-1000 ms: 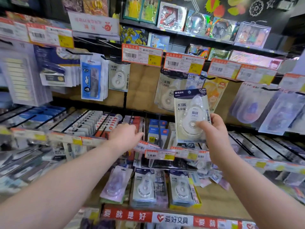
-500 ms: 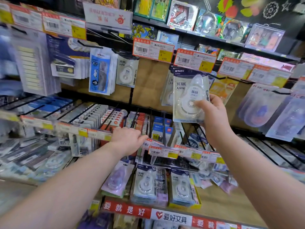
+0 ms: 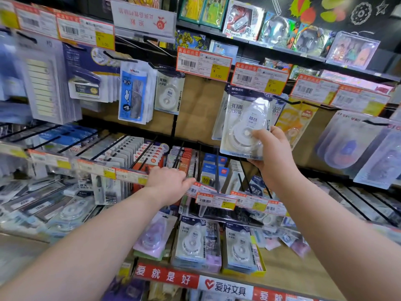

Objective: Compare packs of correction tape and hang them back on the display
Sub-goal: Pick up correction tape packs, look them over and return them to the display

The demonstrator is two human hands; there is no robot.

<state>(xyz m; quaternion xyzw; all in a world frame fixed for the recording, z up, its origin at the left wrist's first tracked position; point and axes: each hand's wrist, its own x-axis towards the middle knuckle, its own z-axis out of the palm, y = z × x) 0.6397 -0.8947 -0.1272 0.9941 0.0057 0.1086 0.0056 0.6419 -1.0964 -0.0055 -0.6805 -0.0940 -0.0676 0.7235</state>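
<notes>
Head view, stationery display; right hand (image 3: 273, 153) grasps a correction tape pack (image 3: 244, 124) at its lower right corner, thumb on the clear blister, fingers behind; the low grip leaves the header card free, which suits threading it onto a peg.

Pack is upright, face toward the camera, on the far upper row right of centre; its header is just below the price tag (image 3: 259, 78); it covers most of the hanging packs (image 3: 217, 118) of what looks like the same kind, so probably its home peg. Whether the hole is on the peg yet I cannot tell; the peg itself is hidden.

Left hand (image 3: 168, 183) is lower and left of centre, at the price-label strip (image 3: 104, 170) of the lower peg row, likely as a brace while reaching; knuckles up, fingers curled out of sight; gripping or merely resting, cannot tell.

Against the earlier frames: pack has travelled up and farther in, from mid-height to the upper row; left hand stays at the strip.
</notes>
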